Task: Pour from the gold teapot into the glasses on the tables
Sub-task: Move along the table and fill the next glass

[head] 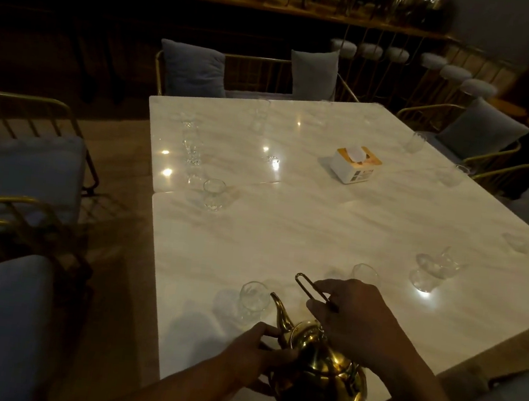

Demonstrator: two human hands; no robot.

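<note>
Right hand [354, 322] clenched on wire handle [313, 293] of gold teapot [318, 381]; left hand [252, 354] cupping body below spout [280, 311]. Pot at near table edge [161, 287], spout just beside nearest glass [253, 298] — polished metal, likely heavy, slippery; handle plus underside support best. Glasses thin, fragile — roughly twelve visible. One tissue box [356, 164].

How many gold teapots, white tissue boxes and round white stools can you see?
Gold metal teapot: 1
White tissue box with a wooden top: 1
Round white cushioned stools: 6
Total: 8
</note>
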